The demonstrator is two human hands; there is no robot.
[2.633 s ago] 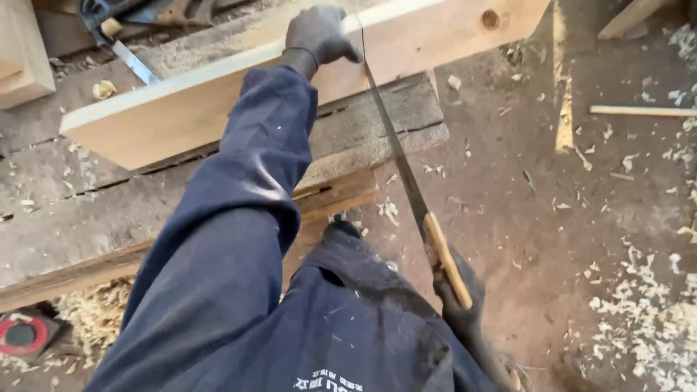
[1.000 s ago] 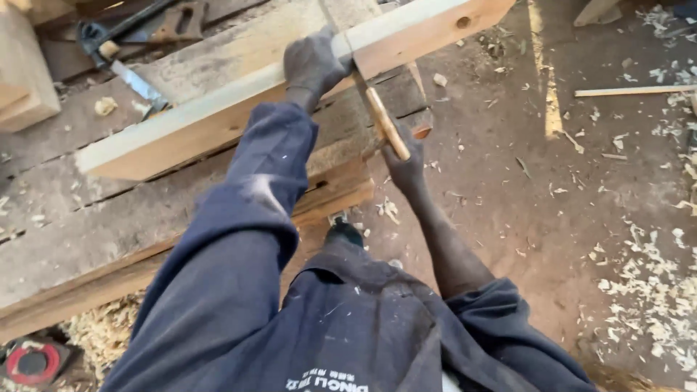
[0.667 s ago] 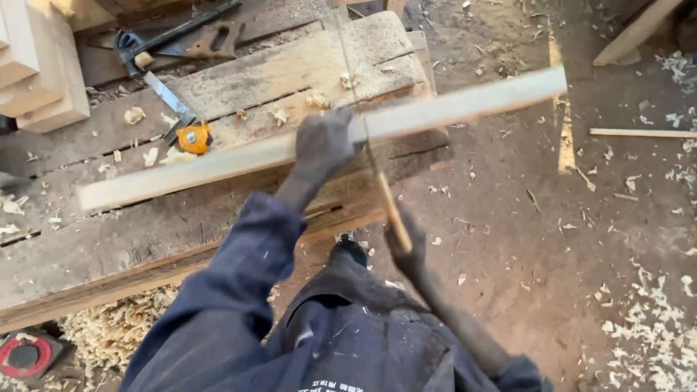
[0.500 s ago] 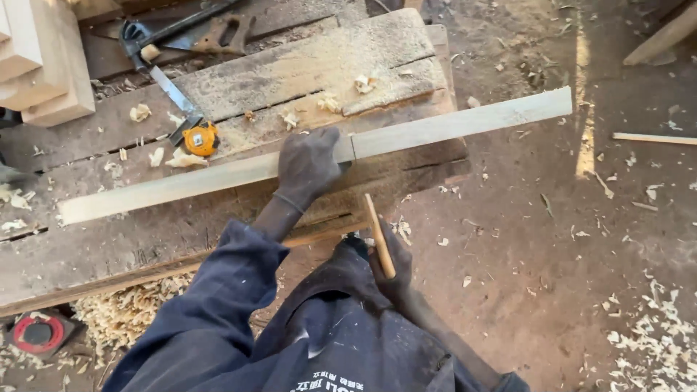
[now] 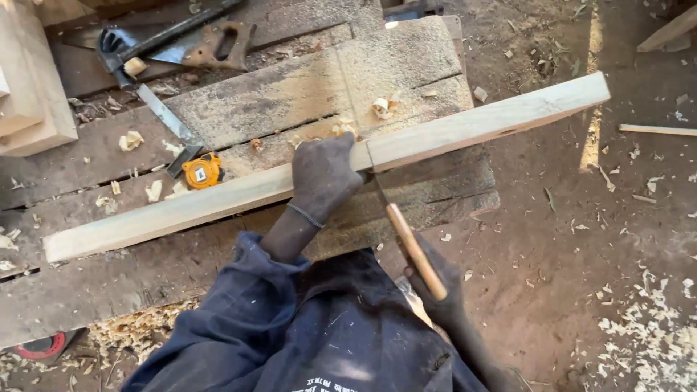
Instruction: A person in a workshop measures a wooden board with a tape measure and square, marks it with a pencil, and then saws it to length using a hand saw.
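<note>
While left hand [image 5: 323, 178] presses plank [image 5: 494, 120] across bench [image 5: 406, 51], fingers clamped over it, right hand [image 5: 439, 290] grips saw handle [image 5: 415, 250]; blade crosses plank's long axis beside left fingers.

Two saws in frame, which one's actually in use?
The slim saw with the straight wooden handle, gripped by the right hand, blade at the pale plank. The other handsaw, with a looped brown handle, lies untouched on the bench at top left.
</note>
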